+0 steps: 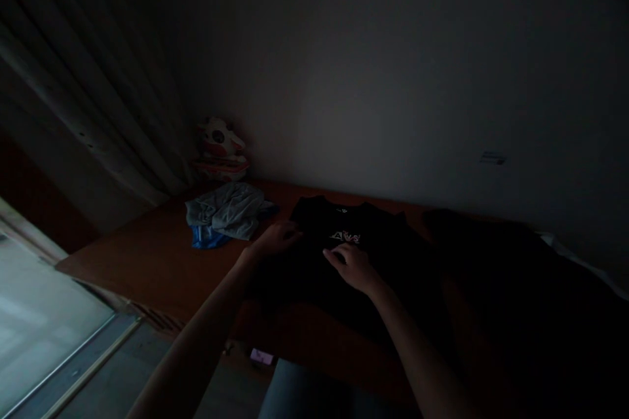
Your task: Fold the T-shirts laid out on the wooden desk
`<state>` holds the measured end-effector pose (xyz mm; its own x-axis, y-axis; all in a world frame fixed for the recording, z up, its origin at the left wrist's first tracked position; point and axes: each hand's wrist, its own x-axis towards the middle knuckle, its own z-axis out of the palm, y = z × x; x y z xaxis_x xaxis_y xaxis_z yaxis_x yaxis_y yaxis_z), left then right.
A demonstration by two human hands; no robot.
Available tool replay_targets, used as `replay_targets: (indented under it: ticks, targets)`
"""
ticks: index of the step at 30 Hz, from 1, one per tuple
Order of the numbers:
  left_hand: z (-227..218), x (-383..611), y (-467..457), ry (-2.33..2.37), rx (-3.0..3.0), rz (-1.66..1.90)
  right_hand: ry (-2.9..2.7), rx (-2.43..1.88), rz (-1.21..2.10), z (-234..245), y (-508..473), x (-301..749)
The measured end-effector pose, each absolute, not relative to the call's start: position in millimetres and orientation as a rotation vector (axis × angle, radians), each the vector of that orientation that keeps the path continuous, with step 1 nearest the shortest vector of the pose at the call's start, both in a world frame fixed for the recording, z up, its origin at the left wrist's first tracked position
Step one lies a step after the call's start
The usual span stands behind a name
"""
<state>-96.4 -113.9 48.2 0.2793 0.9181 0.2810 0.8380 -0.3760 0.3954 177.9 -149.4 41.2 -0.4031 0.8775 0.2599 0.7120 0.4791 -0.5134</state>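
A black T-shirt [373,229] with a small white print on the chest lies spread on a brown wooden table [147,262]. My left hand [275,239] rests on the shirt's left edge, fingers curled over the cloth. My right hand [351,265] lies flat on the shirt just below the print, fingers stretched out. The room is very dim, so the fingers show only in outline.
A crumpled pale grey and blue garment [226,215] lies at the table's far left. Behind it a white and red soft toy [220,147] stands against the wall. More dark cloth [491,262] covers the right of the table. Curtains [73,91] hang at the left.
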Motion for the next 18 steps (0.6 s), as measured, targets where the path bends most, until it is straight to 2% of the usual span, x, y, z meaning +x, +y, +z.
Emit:
replay_targets:
  ticks: [7,13,18]
  targets:
    - [2,-56,-125,1.808,2.382,0.573,-2.043,-1.924,-0.058,18,-144,241]
    - [0,-58,-129,1.862,2.39,0.629,-2.005,-2.156,-0.048,-11,-167,248]
    - [3,-64,-134,1.893,2.384,0.669,-2.028,-2.178,0.051,3,-168,253]
